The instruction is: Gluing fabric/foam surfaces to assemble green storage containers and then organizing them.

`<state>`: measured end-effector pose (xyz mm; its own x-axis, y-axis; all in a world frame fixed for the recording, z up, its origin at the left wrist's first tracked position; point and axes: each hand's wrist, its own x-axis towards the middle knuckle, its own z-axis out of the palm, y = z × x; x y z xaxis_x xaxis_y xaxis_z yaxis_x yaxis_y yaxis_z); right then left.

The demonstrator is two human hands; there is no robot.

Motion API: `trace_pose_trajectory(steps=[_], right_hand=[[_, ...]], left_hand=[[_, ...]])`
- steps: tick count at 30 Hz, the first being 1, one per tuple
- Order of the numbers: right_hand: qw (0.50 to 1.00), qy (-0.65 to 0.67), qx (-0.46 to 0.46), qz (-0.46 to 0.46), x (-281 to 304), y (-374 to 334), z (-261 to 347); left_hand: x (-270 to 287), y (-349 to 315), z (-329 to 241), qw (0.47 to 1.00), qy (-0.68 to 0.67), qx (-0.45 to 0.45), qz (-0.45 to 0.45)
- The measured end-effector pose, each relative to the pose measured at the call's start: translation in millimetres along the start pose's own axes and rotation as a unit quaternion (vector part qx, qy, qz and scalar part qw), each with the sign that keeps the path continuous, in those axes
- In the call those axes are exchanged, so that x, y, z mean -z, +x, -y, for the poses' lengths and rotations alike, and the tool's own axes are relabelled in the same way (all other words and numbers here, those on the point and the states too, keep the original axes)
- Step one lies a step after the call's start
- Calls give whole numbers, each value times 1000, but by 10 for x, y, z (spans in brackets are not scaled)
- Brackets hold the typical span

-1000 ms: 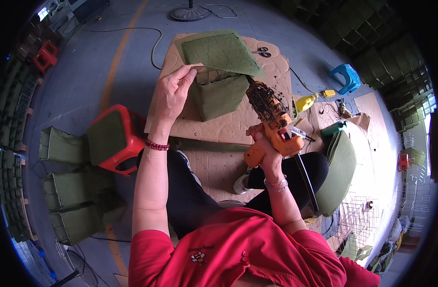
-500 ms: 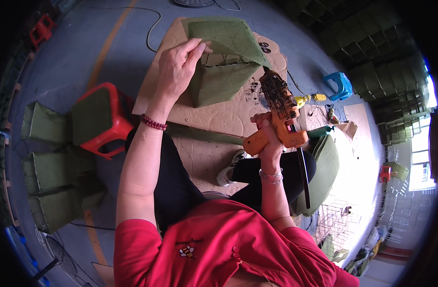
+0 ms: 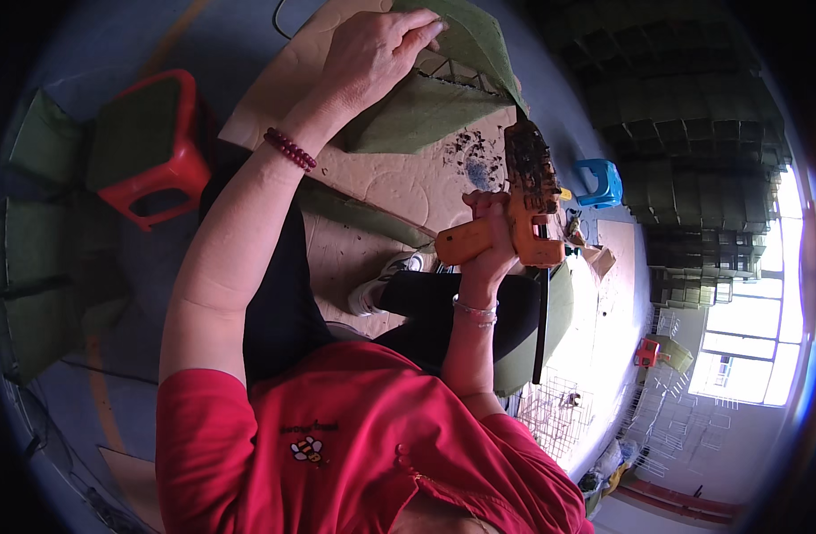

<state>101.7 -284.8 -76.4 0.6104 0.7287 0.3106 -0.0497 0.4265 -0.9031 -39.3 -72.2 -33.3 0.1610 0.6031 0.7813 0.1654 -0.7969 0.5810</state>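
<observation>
My left hand reaches over the far side of a green fabric-covered box, its thumb and fingers pinched at the edge of the raised flap. Thin wire bars show in the gap between the flap and the near panel. My right hand is wrapped round the handle of an orange glue gun. Dark residue crusts the gun's barrel, and a dark glue stick hangs from its rear. The gun's nozzle end is by the box's right corner.
Beneath the box lies a cardboard sheet with dark specks. A red stool with green pieces stands left; a blue stool stands right. Stacked green boxes fill the far right. Wire racks lie at the lower right.
The view has swung, so the scene sits higher and further left. My left hand stays at the flap's edge, and the glue gun, still in my right hand, points more upright beside the box corner.
</observation>
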Motion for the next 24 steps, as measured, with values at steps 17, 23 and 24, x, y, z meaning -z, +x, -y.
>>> trace_pose_trajectory(steps=[17, 23, 24], right_hand=[[1000, -14, -21, 3, 23, -34, 10], [999, -32, -17, 5, -84, -83, 59], [1000, -20, -17, 7, -99, -92, 59]], left_hand=[[88, 62, -120, 1000, 0, -7, 15], [77, 59, -111, 1000, 7, 4, 19], [87, 59, -118, 999, -3, 15, 29]])
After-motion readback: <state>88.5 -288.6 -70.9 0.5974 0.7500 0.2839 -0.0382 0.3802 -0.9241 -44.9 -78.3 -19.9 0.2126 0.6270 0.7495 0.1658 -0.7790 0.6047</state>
